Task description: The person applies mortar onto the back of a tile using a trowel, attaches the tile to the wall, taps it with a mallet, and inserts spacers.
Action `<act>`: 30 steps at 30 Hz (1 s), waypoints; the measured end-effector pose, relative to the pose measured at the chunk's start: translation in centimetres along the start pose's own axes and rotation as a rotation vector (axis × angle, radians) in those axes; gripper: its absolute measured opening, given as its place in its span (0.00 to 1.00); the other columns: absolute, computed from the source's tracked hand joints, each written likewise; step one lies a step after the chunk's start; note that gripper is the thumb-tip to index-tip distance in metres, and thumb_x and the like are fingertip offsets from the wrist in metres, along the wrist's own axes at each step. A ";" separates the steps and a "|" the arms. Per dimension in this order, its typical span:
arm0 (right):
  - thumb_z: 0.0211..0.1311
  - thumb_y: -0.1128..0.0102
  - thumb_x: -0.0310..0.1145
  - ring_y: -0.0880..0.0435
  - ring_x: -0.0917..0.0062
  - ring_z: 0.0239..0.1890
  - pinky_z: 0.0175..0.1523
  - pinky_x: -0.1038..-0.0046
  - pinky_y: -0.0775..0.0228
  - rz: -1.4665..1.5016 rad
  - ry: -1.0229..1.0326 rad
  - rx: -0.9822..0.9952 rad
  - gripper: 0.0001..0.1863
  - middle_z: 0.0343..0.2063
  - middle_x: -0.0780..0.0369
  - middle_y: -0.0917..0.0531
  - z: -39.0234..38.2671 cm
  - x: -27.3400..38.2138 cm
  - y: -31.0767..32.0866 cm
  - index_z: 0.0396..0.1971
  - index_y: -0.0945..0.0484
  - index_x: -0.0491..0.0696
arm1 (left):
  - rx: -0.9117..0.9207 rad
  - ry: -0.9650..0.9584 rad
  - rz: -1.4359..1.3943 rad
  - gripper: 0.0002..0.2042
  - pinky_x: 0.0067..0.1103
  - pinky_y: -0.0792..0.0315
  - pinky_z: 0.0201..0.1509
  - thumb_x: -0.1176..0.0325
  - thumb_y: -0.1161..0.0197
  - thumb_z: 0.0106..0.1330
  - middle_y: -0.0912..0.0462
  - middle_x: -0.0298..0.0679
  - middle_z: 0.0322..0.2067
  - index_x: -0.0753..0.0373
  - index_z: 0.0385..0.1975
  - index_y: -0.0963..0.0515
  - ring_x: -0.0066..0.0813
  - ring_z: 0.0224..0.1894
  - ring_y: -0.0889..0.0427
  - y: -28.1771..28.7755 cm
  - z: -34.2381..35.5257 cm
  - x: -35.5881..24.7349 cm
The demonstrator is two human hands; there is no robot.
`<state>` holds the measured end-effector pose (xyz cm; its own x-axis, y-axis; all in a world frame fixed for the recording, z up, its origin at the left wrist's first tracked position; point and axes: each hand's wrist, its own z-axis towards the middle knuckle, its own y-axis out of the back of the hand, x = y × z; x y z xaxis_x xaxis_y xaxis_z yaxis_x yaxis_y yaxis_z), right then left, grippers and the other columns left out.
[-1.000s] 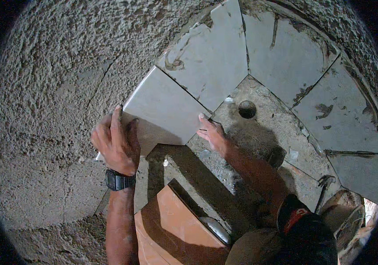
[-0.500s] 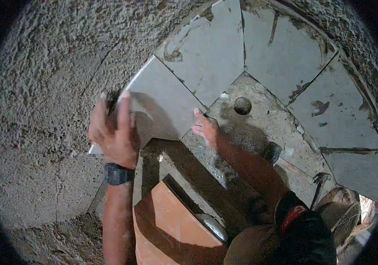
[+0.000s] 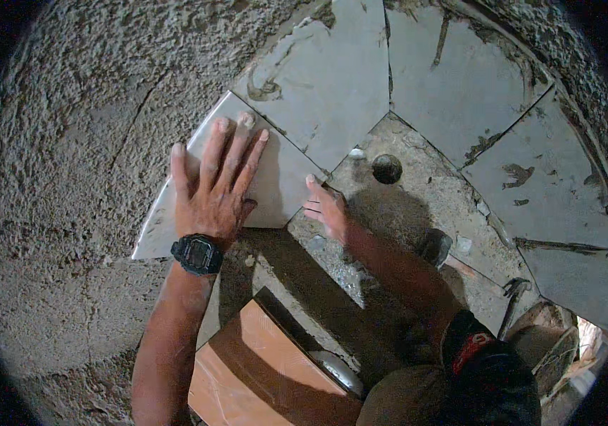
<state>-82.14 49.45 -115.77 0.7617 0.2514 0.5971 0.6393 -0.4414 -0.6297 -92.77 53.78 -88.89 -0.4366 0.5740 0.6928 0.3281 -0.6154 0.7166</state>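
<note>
A pale, glossy wedge-shaped tile (image 3: 275, 188) lies against the rough wall at the left of a ring of laid tiles. My left hand (image 3: 215, 177) rests flat on its face, fingers spread and open, a black watch on the wrist. At the tile's right edge is my right hand (image 3: 329, 209), its fingertips touching the edge near the corner and its fingers partly stretched out. The tile's long side meets a neighbouring grey tile (image 3: 325, 92) along a thin joint. My left hand covers part of the tile's middle.
More grey tiles (image 3: 460, 78) with mortar smears curve round to the right. Inside the ring is rough concrete with a round hole (image 3: 387, 169). An orange-backed tile (image 3: 261, 369) leans in front, beside a shiny metal piece (image 3: 339, 369). A hammer-like tool (image 3: 513, 291) is at right.
My left hand has come off the tile's outer edge and now lies flat on its face. The tile's lower left corner sits slightly further left and lower. My right hand stays at the edge.
</note>
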 end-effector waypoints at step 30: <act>0.61 0.46 0.40 0.22 0.49 0.48 0.51 0.55 0.28 -1.752 0.380 -0.008 0.24 0.47 0.46 0.23 -23.6 10.0 19.2 0.55 0.30 0.44 | -0.172 0.840 -0.235 0.47 0.67 0.71 0.64 0.56 0.29 0.52 0.58 0.47 0.72 0.32 0.71 0.51 0.50 0.75 0.70 -4.4 -5.3 -5.5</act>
<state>-64.73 23.19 -110.12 -0.7989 0.1925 0.5698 0.5927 0.0906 0.8003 -96.23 50.50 -96.24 -0.9695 0.1513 0.1930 0.0518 -0.6428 0.7643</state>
